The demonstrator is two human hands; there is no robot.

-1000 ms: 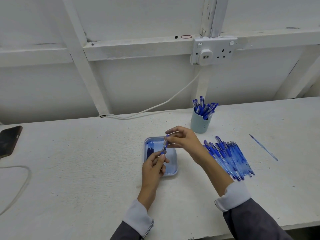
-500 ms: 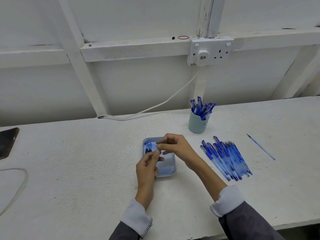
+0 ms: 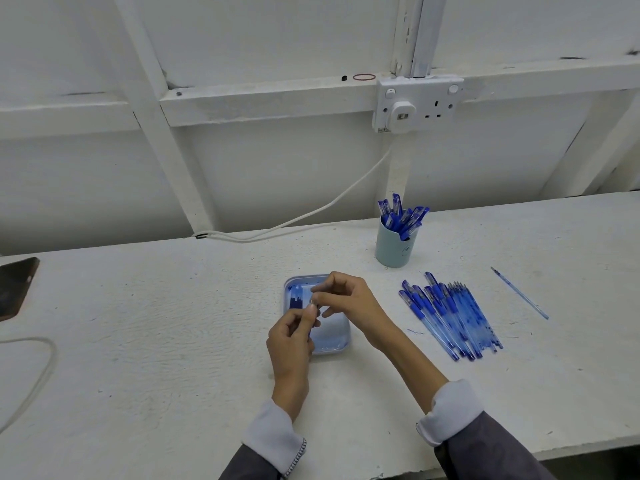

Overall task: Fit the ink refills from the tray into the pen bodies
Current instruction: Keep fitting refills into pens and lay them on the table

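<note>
Both hands meet over a small light-blue tray (image 3: pixel 330 346) in the middle of the white bench. My left hand (image 3: pixel 291 341) grips a blue pen body (image 3: pixel 313 306), of which only the upper end shows above the fingers. My right hand (image 3: pixel 346 303) pinches that same end from above. Dark blue parts (image 3: pixel 296 299) lie in the tray's far left corner. A pile of several blue pens (image 3: pixel 450 315) lies on the bench to the right. One thin loose refill (image 3: pixel 519 292) lies further right.
A pale cup (image 3: pixel 394 251) with several capped blue pens stands behind the pile. A dark phone (image 3: pixel 15 285) and a cable loop (image 3: pixel 38 362) lie at the far left. A wall socket (image 3: pixel 415 103) with a white cable sits above the bench. The bench's front edge runs along the bottom right.
The long part that stuck up between the hands a second ago is no longer visible. My right hand has come down onto the pen's end, close to the left hand.
</note>
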